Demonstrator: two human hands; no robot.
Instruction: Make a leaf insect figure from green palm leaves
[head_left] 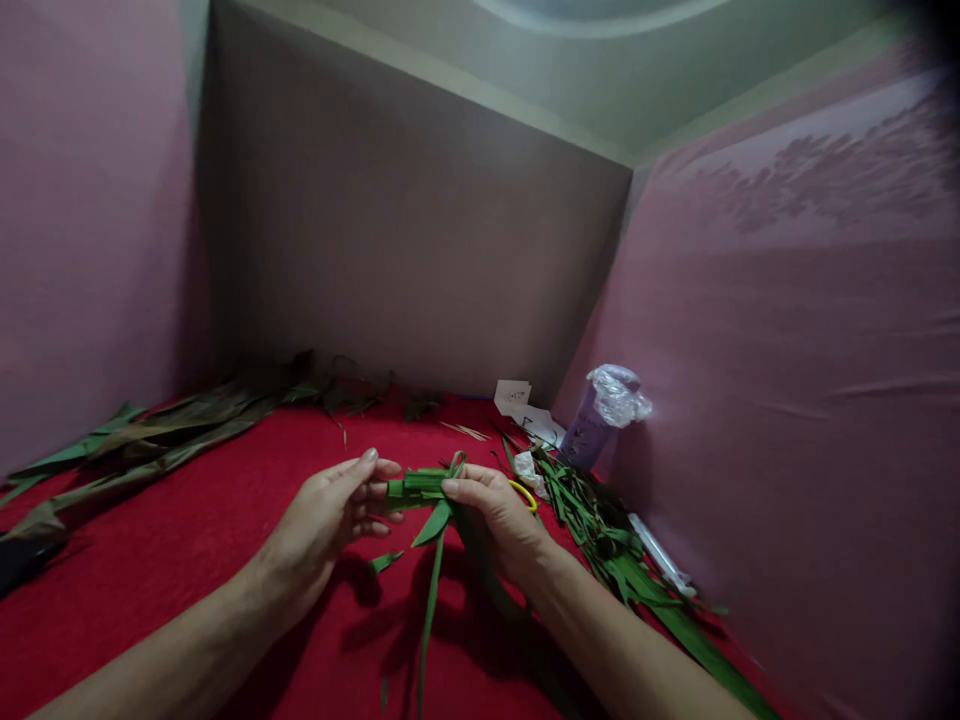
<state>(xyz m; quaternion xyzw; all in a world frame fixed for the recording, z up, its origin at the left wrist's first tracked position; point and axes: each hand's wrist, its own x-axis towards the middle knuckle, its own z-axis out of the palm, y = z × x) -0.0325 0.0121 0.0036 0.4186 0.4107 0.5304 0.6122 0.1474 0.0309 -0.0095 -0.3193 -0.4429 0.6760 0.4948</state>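
A small bundle of folded green leaf strips (420, 485) is held up over the red cloth (217, 520). My right hand (499, 510) pinches its right end between thumb and fingers, where a strip loops upward. From that grip a long narrow strip (430, 610) hangs down, with a short pointed leaf end beside it. My left hand (319, 525) is at the bundle's left end, its thumb raised and fingers apart; whether the fingertips touch the leaves is hard to tell. Below, a cut leaf piece (385, 562) lies on the cloth. Yellow scissor-like handles (525, 494) show partly behind my right hand.
Along the left lie long dried leaves (202, 415). On the right are a heap of green strips (592, 515), a purple container (589, 430) topped with clear plastic, and a white tube-like item (661, 555). White papers (514, 395) and thin sticks (465, 431) lie farther back. Pink cloth walls (787, 400) enclose the sides.
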